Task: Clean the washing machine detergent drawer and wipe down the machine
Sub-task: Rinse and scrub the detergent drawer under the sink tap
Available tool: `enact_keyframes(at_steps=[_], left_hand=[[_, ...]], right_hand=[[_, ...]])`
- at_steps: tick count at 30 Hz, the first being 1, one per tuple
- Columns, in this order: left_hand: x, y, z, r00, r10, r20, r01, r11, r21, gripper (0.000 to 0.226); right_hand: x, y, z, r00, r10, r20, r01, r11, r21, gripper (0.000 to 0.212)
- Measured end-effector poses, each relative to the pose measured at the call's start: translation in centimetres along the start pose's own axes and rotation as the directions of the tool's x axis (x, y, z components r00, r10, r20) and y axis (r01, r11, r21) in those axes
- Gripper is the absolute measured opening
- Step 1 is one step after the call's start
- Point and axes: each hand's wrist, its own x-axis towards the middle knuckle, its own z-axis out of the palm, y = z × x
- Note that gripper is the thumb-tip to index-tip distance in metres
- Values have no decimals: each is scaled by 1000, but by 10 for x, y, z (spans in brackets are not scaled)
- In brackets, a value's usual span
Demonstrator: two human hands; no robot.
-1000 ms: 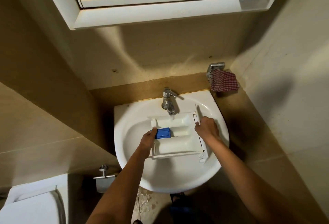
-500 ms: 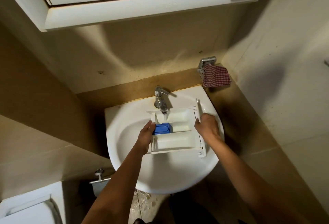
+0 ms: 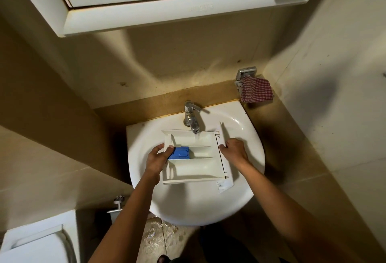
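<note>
A white detergent drawer [image 3: 198, 164] with a blue insert [image 3: 179, 153] lies across the white sink [image 3: 198, 208], under the chrome tap [image 3: 192, 119]. Water runs from the tap into the drawer's far compartment. My left hand [image 3: 156, 161] grips the drawer's left end, thumb beside the blue insert. My right hand [image 3: 232, 151] grips the right end, at the drawer's front panel, with fingers curled over it.
A red checked cloth [image 3: 255, 90] hangs from a chrome holder on the wall at the right. A white mirror cabinet [image 3: 167, 14] overhangs the sink. A white toilet [image 3: 35, 246] stands at the lower left. The floor below the sink is wet.
The drawer stays under the tap in both hands, shifting only slightly in them. My head has moved a little, so the view has shifted.
</note>
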Motion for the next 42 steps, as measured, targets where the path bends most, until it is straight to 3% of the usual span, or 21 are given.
enact_keyframes(at_steps=[12, 19, 26, 32, 36, 42], left_hand=[[-7, -3, -12, 1000, 15, 10, -14, 1000, -18, 42], [-4, -1, -13, 999, -17, 45, 12, 994, 104, 47], [-18, 5, -12, 990, -67, 123, 46, 985, 167, 29], [-32, 7, -15, 986, -52, 158, 40, 996, 77, 45], [-43, 3, -16, 981, -3, 192, 0, 1000, 15, 39], [-47, 2, -18, 976, 101, 193, -85, 992, -89, 55]], right_hand=[[-5, -3, 9, 999, -38, 23, 37, 999, 23, 39], [-13, -3, 10, 1000, -19, -15, 20, 999, 31, 37], [-31, -5, 1, 998, 13, -68, -15, 1000, -21, 37], [-55, 5, -3, 983, -38, -180, 38, 999, -3, 18], [-62, 7, -2, 954, -110, -279, 120, 993, 18, 13], [-66, 9, 7, 935, -118, -335, 190, 963, 190, 8]])
